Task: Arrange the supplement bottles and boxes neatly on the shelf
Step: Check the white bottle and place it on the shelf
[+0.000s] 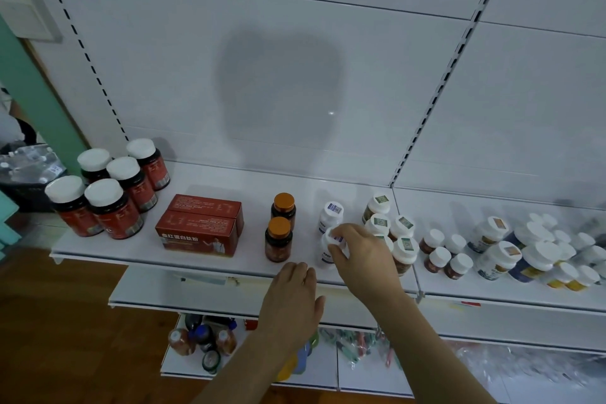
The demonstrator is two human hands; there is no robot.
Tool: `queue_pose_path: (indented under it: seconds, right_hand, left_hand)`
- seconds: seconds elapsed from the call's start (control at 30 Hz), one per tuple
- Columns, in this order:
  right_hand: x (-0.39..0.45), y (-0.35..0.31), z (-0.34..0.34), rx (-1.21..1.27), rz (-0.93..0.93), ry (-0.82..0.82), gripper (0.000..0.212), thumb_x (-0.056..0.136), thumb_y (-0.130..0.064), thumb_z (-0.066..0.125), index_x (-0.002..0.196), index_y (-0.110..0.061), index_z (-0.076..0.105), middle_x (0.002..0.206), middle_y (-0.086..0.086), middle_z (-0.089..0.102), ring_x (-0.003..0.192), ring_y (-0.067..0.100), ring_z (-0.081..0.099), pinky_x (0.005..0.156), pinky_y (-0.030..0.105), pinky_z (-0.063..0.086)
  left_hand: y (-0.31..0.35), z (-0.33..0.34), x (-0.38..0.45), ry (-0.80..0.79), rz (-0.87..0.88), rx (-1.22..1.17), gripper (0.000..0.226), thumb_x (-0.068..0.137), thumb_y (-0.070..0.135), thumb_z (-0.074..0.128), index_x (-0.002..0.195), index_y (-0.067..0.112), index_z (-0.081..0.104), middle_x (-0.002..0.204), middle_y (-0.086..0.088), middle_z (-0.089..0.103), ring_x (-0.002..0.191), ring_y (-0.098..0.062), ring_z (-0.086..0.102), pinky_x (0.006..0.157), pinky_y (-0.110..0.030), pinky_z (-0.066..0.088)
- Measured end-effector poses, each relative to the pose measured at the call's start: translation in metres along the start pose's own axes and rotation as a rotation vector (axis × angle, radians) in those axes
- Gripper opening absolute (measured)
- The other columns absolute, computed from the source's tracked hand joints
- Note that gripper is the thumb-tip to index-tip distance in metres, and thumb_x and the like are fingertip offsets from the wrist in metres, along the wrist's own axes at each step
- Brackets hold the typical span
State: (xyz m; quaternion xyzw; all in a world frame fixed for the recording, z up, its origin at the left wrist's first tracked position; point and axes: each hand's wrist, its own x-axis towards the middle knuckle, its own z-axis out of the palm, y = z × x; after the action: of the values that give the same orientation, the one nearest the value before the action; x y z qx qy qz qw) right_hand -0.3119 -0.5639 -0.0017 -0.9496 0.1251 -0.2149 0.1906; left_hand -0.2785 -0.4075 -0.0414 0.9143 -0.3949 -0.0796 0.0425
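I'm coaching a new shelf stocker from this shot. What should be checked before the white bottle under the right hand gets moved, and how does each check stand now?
1. Grip: right hand fingers curl over the cap of the front white bottle: ok.
2. Bottle upright: looks upright, partly hidden by the hand: cannot tell.
3. Line to follow: rear white bottle stands directly behind it: ok.
4. Room on the left: bare shelf between it and the orange-capped bottles: ok.
5. Room on the right: the green-labelled bottles sit close by the hand: not ok.
6. Left hand free: at the shelf's front edge, holding nothing: ok.
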Motion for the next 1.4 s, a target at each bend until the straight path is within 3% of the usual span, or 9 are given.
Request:
queue_pose_path:
  seconds: [0.1, 0.37, 0.53, 0.67, 0.73, 1.0, 1.13, 1.27, 1.4]
  right_hand:
    - [0.003, 0.003, 0.007, -0.007, -0.007, -0.001, 0.015, 0.086, -0.013, 0.073, 0.1, -0.011, 0.069, 0.096, 0.006, 0.069, 0.073, 0.031, 0.065, 0.055, 0.043, 0.054]
    - [0.006, 0.006, 0.006, 0.006, -0.089, 0.051, 0.013, 0.087, -0.02, 0.069, 0.096, -0.011, 0.072, 0.101, 0.003, 0.069, 0.076, 0.027, 0.067, 0.055, 0.033, 0.052]
    - [0.037, -0.002, 0.001, -0.075, -0.056, 0.134, 0.018, 0.083, -0.016, 0.076, 0.098, -0.007, 0.074, 0.1, 0.01, 0.072, 0.085, 0.035, 0.066, 0.068, 0.038, 0.055]
    - [0.059, -0.01, 0.0, -0.18, 0.078, -0.087, 0.027, 0.096, -0.027, 0.058, 0.113, -0.009, 0.069, 0.106, 0.01, 0.068, 0.101, 0.032, 0.059, 0.079, 0.037, 0.048]
    - [0.065, -0.013, -0.001, -0.233, 0.147, -0.213, 0.029, 0.1, -0.031, 0.05, 0.114, -0.01, 0.064, 0.107, 0.01, 0.065, 0.101, 0.03, 0.058, 0.076, 0.034, 0.045]
    - [0.081, -0.018, 0.001, -0.189, 0.328, -0.3, 0.015, 0.095, -0.019, 0.056, 0.107, -0.011, 0.06, 0.098, 0.01, 0.066, 0.09, 0.03, 0.063, 0.066, 0.033, 0.048]
    - [0.08, -0.015, -0.001, -0.159, 0.308, -0.252, 0.019, 0.093, -0.018, 0.056, 0.11, -0.01, 0.062, 0.097, 0.01, 0.069, 0.088, 0.03, 0.065, 0.068, 0.033, 0.053]
    - [0.076, -0.015, -0.014, -0.054, 0.239, -0.062, 0.019, 0.092, -0.02, 0.058, 0.105, -0.009, 0.068, 0.089, 0.009, 0.071, 0.083, 0.029, 0.065, 0.069, 0.036, 0.053]
    - [0.063, -0.017, -0.035, 0.078, 0.155, 0.173, 0.015, 0.093, -0.02, 0.064, 0.102, -0.012, 0.073, 0.084, 0.002, 0.071, 0.073, 0.022, 0.062, 0.068, 0.032, 0.052]
  left_hand:
    - [0.0, 0.004, 0.004, 0.038, -0.001, 0.017, 0.059, 0.104, 0.046, 0.031, 0.151, 0.009, 0.031, 0.153, -0.008, 0.032, 0.141, -0.027, 0.026, 0.12, -0.037, 0.023]
    - [-0.002, 0.01, 0.01, 0.115, -0.032, -0.042, 0.045, 0.104, 0.039, 0.032, 0.137, 0.014, 0.051, 0.141, -0.002, 0.048, 0.132, -0.022, 0.04, 0.113, -0.033, 0.035]
    - [-0.005, 0.013, 0.014, 0.168, -0.016, -0.083, 0.039, 0.102, 0.036, 0.033, 0.128, 0.018, 0.056, 0.131, 0.003, 0.05, 0.127, -0.018, 0.041, 0.109, -0.029, 0.037]
    - [-0.005, 0.017, 0.013, 0.191, -0.018, -0.096, 0.039, 0.098, 0.036, 0.034, 0.12, 0.018, 0.061, 0.125, 0.003, 0.054, 0.122, -0.018, 0.047, 0.104, -0.028, 0.042]
    - [-0.005, 0.018, 0.014, 0.192, -0.013, -0.1, 0.039, 0.098, 0.037, 0.035, 0.123, 0.018, 0.06, 0.128, 0.003, 0.054, 0.124, -0.018, 0.046, 0.106, -0.028, 0.041]
    - [-0.004, 0.015, 0.014, 0.2, -0.022, -0.093, 0.039, 0.101, 0.037, 0.035, 0.128, 0.019, 0.056, 0.133, 0.004, 0.049, 0.129, -0.017, 0.041, 0.109, -0.028, 0.037]
    - [-0.004, 0.014, 0.014, 0.21, -0.014, -0.085, 0.04, 0.101, 0.037, 0.035, 0.131, 0.019, 0.054, 0.135, 0.004, 0.048, 0.131, -0.017, 0.039, 0.11, -0.027, 0.036]
    - [-0.007, 0.016, 0.014, 0.206, -0.019, -0.093, 0.042, 0.1, 0.037, 0.035, 0.132, 0.018, 0.054, 0.136, 0.003, 0.049, 0.13, -0.017, 0.041, 0.109, -0.027, 0.037]
    - [-0.003, -0.002, 0.016, 0.221, -0.052, -0.186, 0.034, 0.103, 0.038, 0.034, 0.12, 0.023, 0.059, 0.118, 0.006, 0.058, 0.109, -0.013, 0.051, 0.092, -0.025, 0.047]
